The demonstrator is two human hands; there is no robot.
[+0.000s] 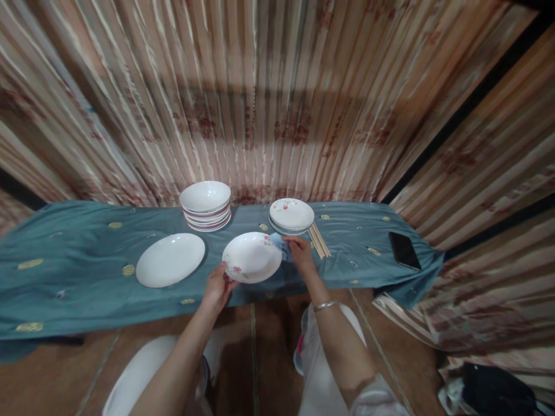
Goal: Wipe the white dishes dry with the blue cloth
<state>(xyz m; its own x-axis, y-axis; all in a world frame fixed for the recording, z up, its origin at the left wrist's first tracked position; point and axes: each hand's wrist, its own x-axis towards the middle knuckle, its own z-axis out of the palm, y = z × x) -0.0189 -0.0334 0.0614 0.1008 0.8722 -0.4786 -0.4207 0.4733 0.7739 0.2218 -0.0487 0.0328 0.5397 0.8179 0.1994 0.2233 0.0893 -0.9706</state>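
Observation:
A white plate with small red flowers point(252, 259) is held a little tilted near the front edge of the table. My left hand point(218, 286) grips its lower left rim, thumb on top and fingers beneath. At the plate's upper right rim, my right hand point(299, 253) pinches a light blue cloth point(277, 239) against it. Just behind is a stack of flowered plates point(291, 214), with several wooden chopsticks point(319, 240) lying beside it. To the left lies a plain white oval plate point(170, 260); behind that stands a stack of white bowls with red bands point(205, 203).
A teal cloth with yellow patterns covers the narrow table point(364, 231). Toward its right end lies a black phone point(404, 250). Pleated curtains point(260, 104) hang close behind and at the sides, with dark bars at the corners. A dark bag point(496, 390) sits low at the right.

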